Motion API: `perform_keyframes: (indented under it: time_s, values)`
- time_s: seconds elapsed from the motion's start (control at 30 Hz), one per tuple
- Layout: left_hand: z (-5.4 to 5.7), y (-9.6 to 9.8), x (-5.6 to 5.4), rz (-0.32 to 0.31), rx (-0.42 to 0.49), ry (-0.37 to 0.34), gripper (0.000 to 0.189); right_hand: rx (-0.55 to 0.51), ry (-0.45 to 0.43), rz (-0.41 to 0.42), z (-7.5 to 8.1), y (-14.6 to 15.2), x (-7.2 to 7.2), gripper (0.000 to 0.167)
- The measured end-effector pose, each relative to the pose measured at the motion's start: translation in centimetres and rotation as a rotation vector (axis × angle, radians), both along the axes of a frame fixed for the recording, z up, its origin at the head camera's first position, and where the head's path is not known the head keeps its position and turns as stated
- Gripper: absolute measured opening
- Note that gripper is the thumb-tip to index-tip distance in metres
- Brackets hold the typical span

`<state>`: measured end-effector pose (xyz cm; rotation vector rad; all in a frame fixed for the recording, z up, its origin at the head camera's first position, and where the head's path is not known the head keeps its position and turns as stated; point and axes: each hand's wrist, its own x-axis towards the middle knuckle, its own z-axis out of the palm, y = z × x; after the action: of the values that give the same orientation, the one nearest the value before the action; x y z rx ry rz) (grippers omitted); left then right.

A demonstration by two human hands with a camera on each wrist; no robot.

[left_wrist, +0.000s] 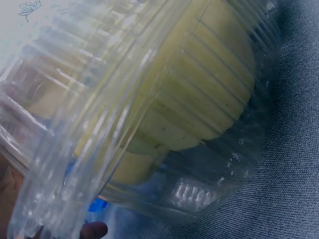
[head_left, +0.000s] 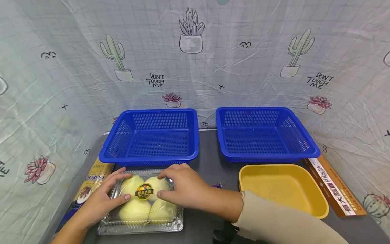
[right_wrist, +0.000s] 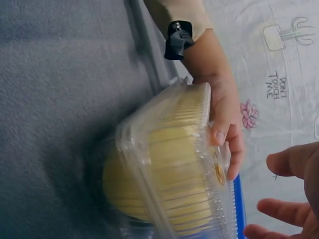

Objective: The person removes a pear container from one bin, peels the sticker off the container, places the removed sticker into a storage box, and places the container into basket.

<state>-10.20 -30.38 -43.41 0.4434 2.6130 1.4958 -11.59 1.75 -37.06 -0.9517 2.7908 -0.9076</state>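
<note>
A clear plastic clamshell fruit box [head_left: 140,227] lies on the table at the front left, with several pale yellow-green fruits [head_left: 134,210] inside. A black and gold round sticker [head_left: 144,191] marks its lid. At the lid's left side rests my left hand [head_left: 105,200], thumb over the top and fingers stretched toward the far corner. My right hand [head_left: 182,186] is over the right side of the lid, fingers and thumb apart. In the right wrist view, a gap shows between the right fingers [right_wrist: 284,211] and the box. The ribbed box side [left_wrist: 199,89] fills the left wrist view.
Two blue baskets [head_left: 148,160] [head_left: 271,156] stand along the back. A yellow tray [head_left: 283,189] sits at the right, beside a brown pasta box [head_left: 338,189]. Left of the fruit box lies a gold and blue packet [head_left: 88,186]. Behind my right wrist shows a small purple thing [head_left: 217,185].
</note>
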Motion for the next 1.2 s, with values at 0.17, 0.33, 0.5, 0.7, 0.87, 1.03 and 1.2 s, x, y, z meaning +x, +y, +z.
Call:
perform_keyframes:
  time_s: [0.17,0.33,0.5,0.7,0.87,1.03,1.2]
  values:
    - [0.0,0.0,0.0,0.002,-0.001,-0.004,0.059,0.075,0.021,0.059,0.3,-0.7,-0.4,0.041]
    - [-0.1,-0.1,-0.2,0.0,-0.006,0.0,0.059,0.178,0.037,0.07,0.6,-1.5,-0.8,0.042]
    - [-0.2,-0.1,-0.2,0.0,-0.004,0.013,0.059,0.302,0.051,0.078,1.1,-2.6,-0.8,0.046]
    - [0.0,0.0,-0.1,0.002,-0.007,0.011,0.059,0.401,0.084,0.083,1.2,-4.0,-0.8,0.046]
    - [0.1,0.0,-0.1,-0.002,0.005,0.004,0.059,0.45,0.1,0.085,1.2,-4.6,-0.6,0.039]
    - [0.0,0.0,-0.1,-0.002,0.027,-0.012,0.06,0.482,0.103,0.072,1.3,-5.0,-0.8,0.044]
    - [-0.1,0.0,-0.1,-0.003,0.026,-0.014,0.06,0.478,0.087,0.059,1.1,-5.3,-1.0,0.045]
